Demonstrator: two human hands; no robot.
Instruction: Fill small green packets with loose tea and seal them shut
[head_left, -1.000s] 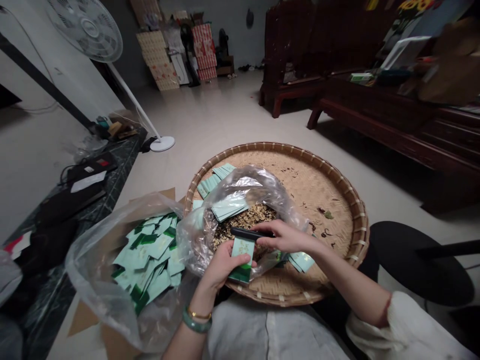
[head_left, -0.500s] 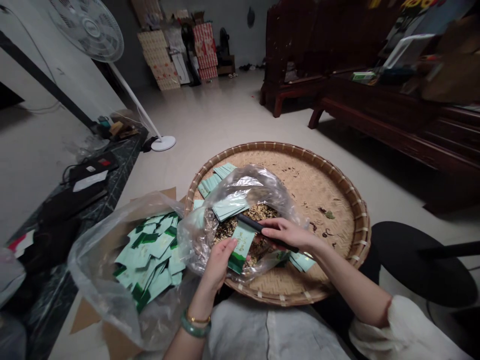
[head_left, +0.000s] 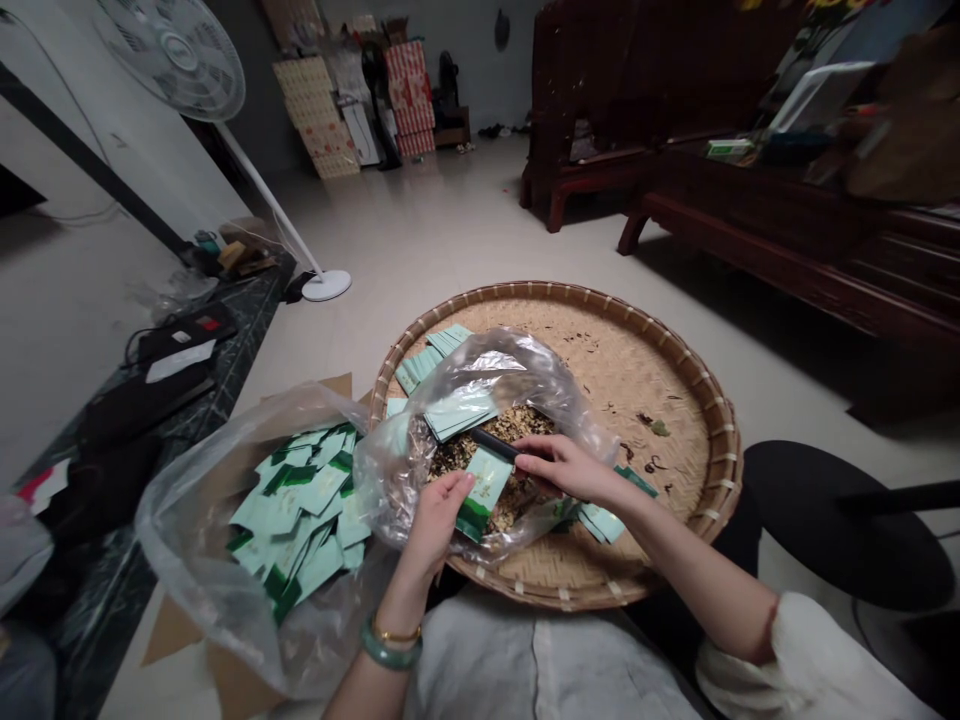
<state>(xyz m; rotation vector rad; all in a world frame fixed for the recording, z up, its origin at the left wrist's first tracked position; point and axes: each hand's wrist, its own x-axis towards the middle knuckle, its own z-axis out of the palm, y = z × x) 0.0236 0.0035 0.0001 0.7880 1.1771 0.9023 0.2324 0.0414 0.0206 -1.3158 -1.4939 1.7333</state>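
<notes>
1. Pinching a flat sachet [head_left: 490, 482] by its left side, the left hand [head_left: 435, 515] is grasping it between thumb and fingers; the sachet is showing a pale green face with gold print and a glossy, darker green lower end.
2. The right hand [head_left: 561, 466] is gripping a slim, dark bar-shaped tool [head_left: 495, 446], which is lying slantwise along the upper edge of the sachet; whether it is pressing there, one cannot tell.
3. The sachet is staying tilted above the mouth of a thin, crinkled clear bag [head_left: 379, 490], where dry flakes [head_left: 529, 420], yellowish and dark, are forming a coarse layer.
4. Beyond the tool, a fanned stack [head_left: 459, 412] of similar packets is lying over the flakes.
5. A round tray [head_left: 637, 370] of woven bamboo, with raised rim, is supporting this bag.
6. Just beside it, a cloudy plastic bag [head_left: 169, 540] is containing many loose green packets [head_left: 307, 490].
</notes>
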